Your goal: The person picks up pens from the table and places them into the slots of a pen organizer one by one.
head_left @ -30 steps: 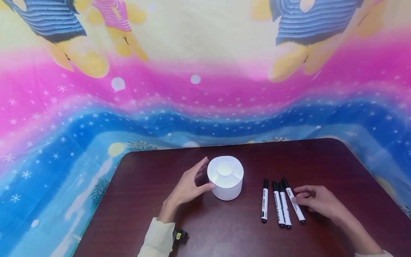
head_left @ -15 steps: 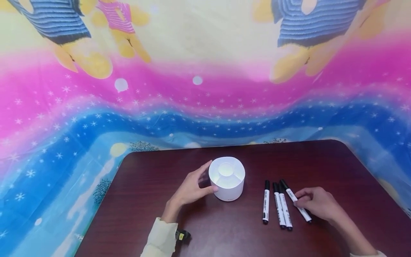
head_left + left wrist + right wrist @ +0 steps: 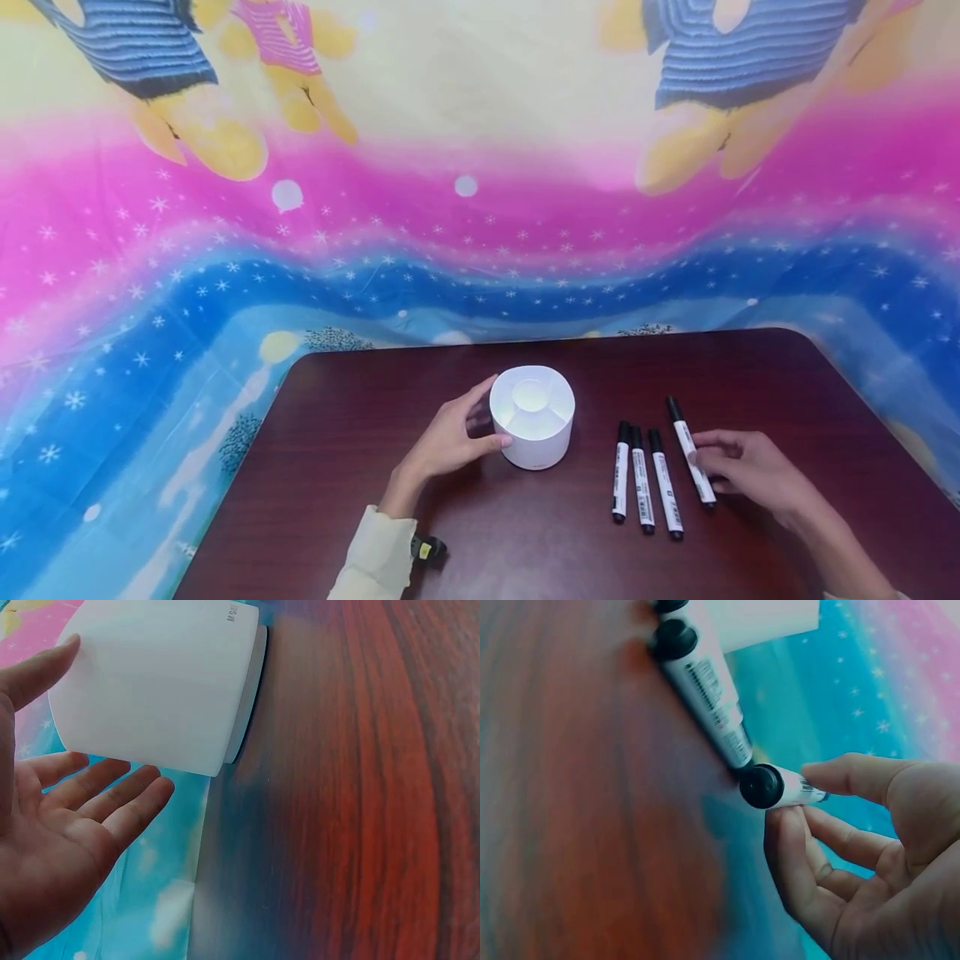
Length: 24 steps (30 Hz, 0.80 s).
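Observation:
A round white desk organizer (image 3: 534, 433) with divided compartments stands at the middle of the table. My left hand (image 3: 450, 437) is at its left side, the thumb at the front wall and the other fingers extended toward the far side. In the left wrist view, the straight fingers (image 3: 131, 799) lie right at the organizer's (image 3: 161, 682) edge. My right hand (image 3: 750, 471) pinches a white marker (image 3: 690, 454) with black ends between thumb and fingers. The right wrist view shows this marker (image 3: 784, 787) by its near black end, raised off the table.
Three more white markers with black ends lie side by side between the organizer and my right hand: a left one (image 3: 620, 475), a middle one (image 3: 642, 483) and a right one (image 3: 665, 487). The dark wooden table (image 3: 360, 400) ends at a printed cloth backdrop (image 3: 450, 275).
The right hand has taken hold of the rightmost marker and moved it apart from the others, its cap now farther up. The other markers have shifted slightly. The left hand has come closer to the organizer.

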Tool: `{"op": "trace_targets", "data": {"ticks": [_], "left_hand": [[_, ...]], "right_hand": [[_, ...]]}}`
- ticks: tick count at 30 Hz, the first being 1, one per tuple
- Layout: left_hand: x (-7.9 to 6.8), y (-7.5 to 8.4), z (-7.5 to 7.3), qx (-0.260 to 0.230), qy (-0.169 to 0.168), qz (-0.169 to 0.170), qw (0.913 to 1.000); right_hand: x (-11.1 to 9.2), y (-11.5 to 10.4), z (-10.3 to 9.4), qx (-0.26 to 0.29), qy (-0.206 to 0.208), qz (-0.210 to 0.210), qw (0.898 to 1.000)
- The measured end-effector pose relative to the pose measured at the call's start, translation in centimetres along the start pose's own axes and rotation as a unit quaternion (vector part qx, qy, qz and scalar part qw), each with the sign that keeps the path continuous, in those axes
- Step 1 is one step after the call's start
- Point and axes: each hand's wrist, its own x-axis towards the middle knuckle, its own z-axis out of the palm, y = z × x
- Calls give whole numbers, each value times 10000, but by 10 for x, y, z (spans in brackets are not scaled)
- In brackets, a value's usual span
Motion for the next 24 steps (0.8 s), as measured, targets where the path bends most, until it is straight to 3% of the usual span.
{"op": "trace_targets", "data": {"ticks": [6,13,24], "left_hand": [[1,1,1,9,37,-94,9999],[1,0,2,74,87,-109,9999],[0,0,2,76,102,-126,9998]], "right_hand": [[-1,-22,10,513,395,-727,9953],[2,-54,26,713,945,-1703,9782],[15,-96,56,1059,1227,-2581,9524]]}}
